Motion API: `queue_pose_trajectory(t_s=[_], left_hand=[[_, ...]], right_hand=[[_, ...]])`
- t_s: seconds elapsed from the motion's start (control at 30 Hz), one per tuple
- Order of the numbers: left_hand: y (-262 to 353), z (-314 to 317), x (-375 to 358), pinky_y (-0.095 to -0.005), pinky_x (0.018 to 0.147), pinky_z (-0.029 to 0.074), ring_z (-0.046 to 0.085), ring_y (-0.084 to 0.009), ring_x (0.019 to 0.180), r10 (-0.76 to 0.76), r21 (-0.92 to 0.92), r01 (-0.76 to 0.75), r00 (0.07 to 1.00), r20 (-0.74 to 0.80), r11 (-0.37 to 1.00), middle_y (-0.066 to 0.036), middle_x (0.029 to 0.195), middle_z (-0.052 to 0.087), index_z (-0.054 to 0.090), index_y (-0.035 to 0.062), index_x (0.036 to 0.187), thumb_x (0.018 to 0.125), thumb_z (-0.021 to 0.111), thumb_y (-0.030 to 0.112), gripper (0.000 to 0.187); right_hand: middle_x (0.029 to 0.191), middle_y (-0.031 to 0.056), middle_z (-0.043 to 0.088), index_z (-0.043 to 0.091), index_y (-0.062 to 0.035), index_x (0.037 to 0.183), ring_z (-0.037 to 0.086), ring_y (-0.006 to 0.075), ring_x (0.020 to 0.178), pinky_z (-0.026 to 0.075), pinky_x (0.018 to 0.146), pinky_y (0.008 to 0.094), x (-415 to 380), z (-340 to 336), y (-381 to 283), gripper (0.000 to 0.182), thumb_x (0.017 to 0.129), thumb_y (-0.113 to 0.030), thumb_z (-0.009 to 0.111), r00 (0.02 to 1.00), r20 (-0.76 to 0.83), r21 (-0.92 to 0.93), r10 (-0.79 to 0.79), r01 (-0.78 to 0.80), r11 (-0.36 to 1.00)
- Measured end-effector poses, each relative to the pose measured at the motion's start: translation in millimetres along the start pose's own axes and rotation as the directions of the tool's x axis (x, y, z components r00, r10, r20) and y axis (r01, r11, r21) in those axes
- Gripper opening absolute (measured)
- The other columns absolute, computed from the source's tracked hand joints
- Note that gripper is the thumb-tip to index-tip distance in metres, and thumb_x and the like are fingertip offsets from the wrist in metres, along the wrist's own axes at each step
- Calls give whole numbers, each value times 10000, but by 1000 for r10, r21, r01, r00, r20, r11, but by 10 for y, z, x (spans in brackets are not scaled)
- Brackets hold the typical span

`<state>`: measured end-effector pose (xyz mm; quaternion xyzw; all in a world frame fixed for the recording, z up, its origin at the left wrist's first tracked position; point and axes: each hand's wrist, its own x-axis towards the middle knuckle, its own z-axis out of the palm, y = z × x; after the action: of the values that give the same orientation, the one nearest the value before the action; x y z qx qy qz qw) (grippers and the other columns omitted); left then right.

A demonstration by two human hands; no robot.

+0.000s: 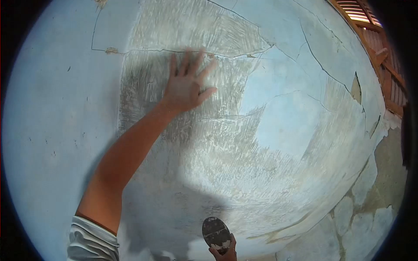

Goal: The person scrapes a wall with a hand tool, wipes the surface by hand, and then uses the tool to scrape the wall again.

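Note:
My left hand (183, 90) is raised against a pale blue wall (285, 126), its fingers spread and slightly blurred. The palm faces a rough patch (148, 82) where the paint is scraped to grey-white streaks. Whether the palm presses on the surface cannot be made out. At the bottom of the view, my right hand (227, 253) grips a dark oval block (216, 232) with pale smears on its face. Its thumb and a finger show at the block's lower edge; the rest of the hand is cut off by the frame.
Cracks (311, 48) run across the upper wall, and a chipped hole (356, 89) shows at right. Flaking paint leaves bare grey plaster (389, 156) at the right edge. Wooden beams (383, 65) and corrugated roofing stand at the upper right. My shadow falls over the lower wall.

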<state>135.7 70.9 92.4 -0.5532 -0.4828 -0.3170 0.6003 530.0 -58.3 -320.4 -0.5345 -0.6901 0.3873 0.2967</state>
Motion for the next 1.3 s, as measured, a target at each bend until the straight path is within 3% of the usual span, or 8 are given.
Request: queue_pose_trajectory(t_s=[0.13, 0.23, 0.33, 0.43, 0.53, 0.67, 0.8, 1.3], left_hand=[[-151, -94, -39, -707, 1278, 45, 99, -456, 1626, 118, -196, -84, 979, 167, 977, -121, 1774, 182, 387, 339, 1650, 1033, 567, 575, 684], [-48, -59, -51, -686, 1291, 55, 143, -432, 1623, -115, 56, 115, 993, 6, 992, -93, 1776, 189, 396, 351, 1642, 1032, 564, 581, 673], [-211, -134, 19, -618, 1317, 78, 202, -357, 1624, 265, -186, -233, 949, 170, 954, -44, 1774, 223, 412, 356, 1634, 1034, 563, 580, 658], [-141, -132, 83, -540, 1334, 114, 253, -276, 1618, -165, 175, 178, 982, -86, 968, 2, 1764, 265, 444, 347, 1619, 1014, 600, 569, 663], [-416, -185, 4, -529, 1322, 186, 308, -258, 1595, 362, 14, -366, 924, 121, 931, 10, 1742, 317, 437, 362, 1622, 1018, 607, 551, 655], [-856, -169, -119, -560, 1314, 174, 291, -297, 1603, 213, -16, -213, 977, -11, 977, -20, 1759, 277, 402, 348, 1644, 1047, 596, 488, 643], [-959, -166, -172, -579, 1309, 173, 265, -287, 1614, 67, 106, -55, 991, -115, 993, -3, 1759, 274, 384, 351, 1650, 1070, 557, 478, 618], [-1491, -281, -587, -588, 1319, 171, 242, -306, 1621, 91, 253, -70, 993, -72, 965, 38, 1754, 287, 383, 355, 1650, 1097, 472, 479, 574]], right_hand=[[1250, 298, 707, 175, -63, 1675, 725, 370, 1093, 588, 863, 454, -3, -21, -27, 1077, 899, -312, 879, 998, 9, 66, -60, 60, 996], [1299, 306, 686, 191, -64, 1674, 705, 377, 1144, 580, 902, 454, 65, 13, 49, 1067, 896, -303, 882, 998, 51, 49, 45, -47, 998], [1286, 297, 691, 207, -59, 1672, 703, 370, 1127, 576, 905, 448, 69, 9, 43, 1062, 892, -301, 887, 1000, -25, 36, -9, 9, 999], [1189, 302, 726, 195, -53, 1677, 724, 441, 1068, 595, 869, 488, 125, 9, 84, 1134, 857, -380, 906, 973, -176, 77, -151, 166, 983], [1421, 278, 538, 126, 43, 1650, 651, 350, 1235, 563, 996, 418, 298, -166, -62, 941, 951, -35, 750, 962, -261, 140, -75, 115, 983], [1422, 275, 558, 82, 28, 1653, 639, 329, 1266, 554, 1014, 416, 390, -518, -636, 1044, 907, -50, 809, 983, -174, 502, 52, 44, 864], [1380, 278, 594, 51, 32, 1645, 674, 313, 1211, 563, 1012, 408, 944, -506, -903, 1065, 907, -52, 814, 712, -511, 241, -481, 657, 715], [1218, 369, 683, -24, 6, 1644, 738, 430, 1116, 606, 955, 474, 1497, -752, -2144, 1084, 933, -94, 787, 522, -597, -48, -609, 734, 677]])
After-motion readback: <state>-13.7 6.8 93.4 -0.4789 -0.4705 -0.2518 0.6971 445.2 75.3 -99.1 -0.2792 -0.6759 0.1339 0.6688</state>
